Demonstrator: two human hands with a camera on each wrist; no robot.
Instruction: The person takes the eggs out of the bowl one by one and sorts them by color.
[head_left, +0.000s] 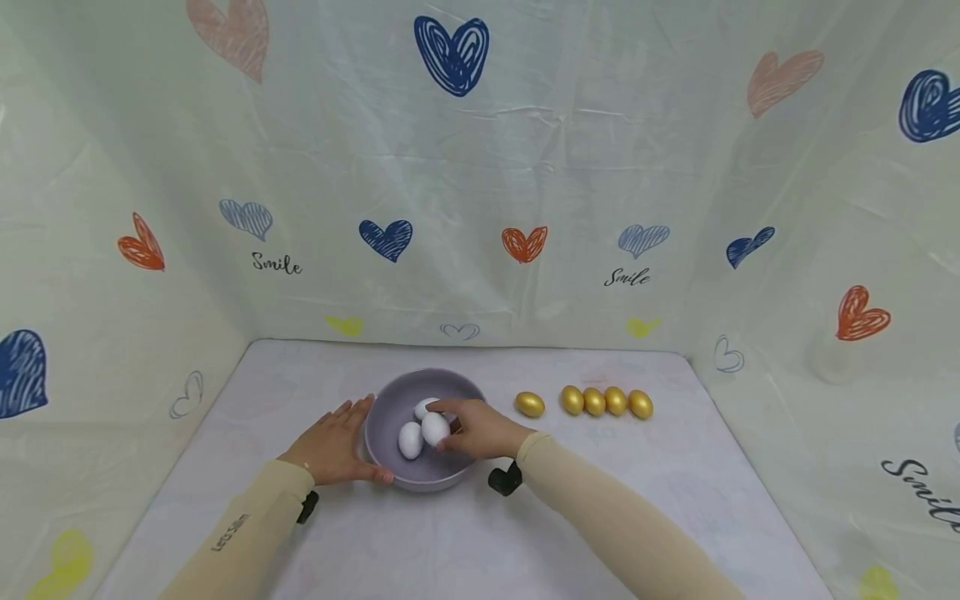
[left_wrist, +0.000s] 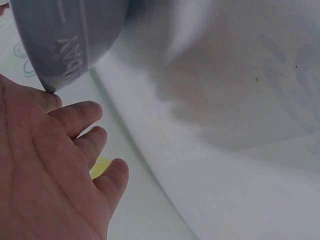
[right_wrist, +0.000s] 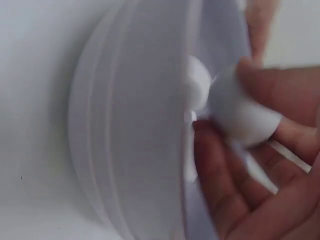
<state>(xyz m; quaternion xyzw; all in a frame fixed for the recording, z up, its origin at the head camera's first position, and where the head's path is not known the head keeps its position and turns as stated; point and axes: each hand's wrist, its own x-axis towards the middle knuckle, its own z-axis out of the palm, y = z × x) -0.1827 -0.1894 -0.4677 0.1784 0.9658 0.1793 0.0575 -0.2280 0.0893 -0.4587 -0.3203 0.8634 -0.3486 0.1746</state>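
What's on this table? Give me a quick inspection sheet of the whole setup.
Surface: pale table.
Job's things: grey bowl holding three white eggs.
Clutter: five golden eggs in a row right of the bowl.
Hands: left hand rests flat against the bowl's side; right hand inside, fingers round one white egg.
Cables: nothing seen.
Surroundings: cloth with printed hearts on three sides.

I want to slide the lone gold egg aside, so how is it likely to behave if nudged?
The lone gold egg lies on its side on the flat table, so it would probably roll, likely curving because one end is narrower. Its glossy shell looks smooth, so fingers might slip. The four gold eggs are close by, so it may bump them.
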